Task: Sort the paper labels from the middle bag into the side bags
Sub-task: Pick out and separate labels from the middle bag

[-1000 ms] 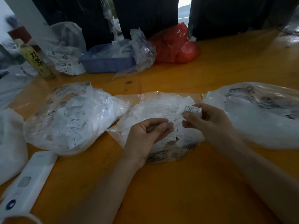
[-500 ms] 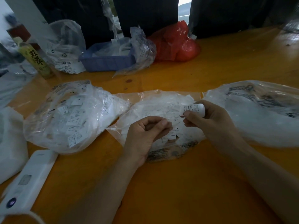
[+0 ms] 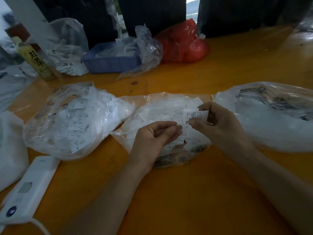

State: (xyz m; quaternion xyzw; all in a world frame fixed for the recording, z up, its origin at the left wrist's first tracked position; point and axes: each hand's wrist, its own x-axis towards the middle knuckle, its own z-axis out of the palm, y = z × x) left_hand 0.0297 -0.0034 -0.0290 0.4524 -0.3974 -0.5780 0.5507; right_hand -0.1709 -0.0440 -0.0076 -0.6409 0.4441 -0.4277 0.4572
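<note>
Holding one paper label (image 3: 196, 115) clear of the heap, my right hand (image 3: 218, 123) pinches it between thumb and forefinger, printed face turned up toward the head camera. I judge the lift serves reading: an "XL" marking shows on the paper just below the pinch, and size is presumably what decides which bag a label goes to.

My left hand (image 3: 155, 138) rests on the middle bag (image 3: 162, 106), palm partly up, fingers loosely curled. Its fingertips lie at a second slip (image 3: 179, 123); I cannot tell whether they grip it or merely touch it. I judge this hand steadies the heap and readies the next piece.

The middle bag lies open and flattened on the orange table (image 3: 186, 200), with loose labels spread across it, which keeps every slip within reach of both hands. The left bag (image 3: 71, 121) sits just beside it, bulging with labels visible through the clear film. The right bag (image 3: 271, 116) lies just beside it on the other side; its contents read only as a white mass. Flanking placement keeps each drop short.

Noted but not in use: a white device (image 3: 28, 187) at the near left, a bottle (image 3: 35, 60), a blue tray (image 3: 111, 61) and a red bag (image 3: 183, 43) along the far edge.

Status: sorting well underway; the held label is not yet assigned.
</note>
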